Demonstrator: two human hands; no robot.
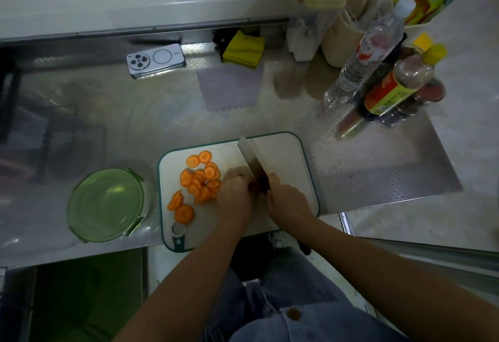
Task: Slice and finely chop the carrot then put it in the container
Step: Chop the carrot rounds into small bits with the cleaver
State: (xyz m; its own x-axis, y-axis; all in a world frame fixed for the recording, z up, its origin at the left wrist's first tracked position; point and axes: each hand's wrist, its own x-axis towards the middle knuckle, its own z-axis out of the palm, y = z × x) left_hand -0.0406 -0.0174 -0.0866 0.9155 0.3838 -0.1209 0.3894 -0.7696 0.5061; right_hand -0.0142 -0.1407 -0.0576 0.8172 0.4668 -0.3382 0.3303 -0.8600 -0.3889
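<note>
The right hand (289, 198) is clenched round the handle of a knife (252, 160), whose broad blade runs away from the person across the middle of the cutting board (283, 166), edge down. The left hand (235, 190) sits just left of the blade with its fingers curled down onto the board, knuckles close to the steel; whether a piece of carrot lies gripped beneath them cannot be told, since the hand covers that spot. The carrot slices (202, 179) lie in a loose heap on the left half of the board, touching the left hand's far side, with a few rounds apart toward the board's near-left corner and two more toward its far edge. A green round container (106, 205) rests on the steel counter (162, 114) just off the board's left edge. Well beyond the board's far edge lie a phone (156, 60) and a yellow cloth (243, 48); bottles (370, 52) stand beyond its far-right corner
</note>
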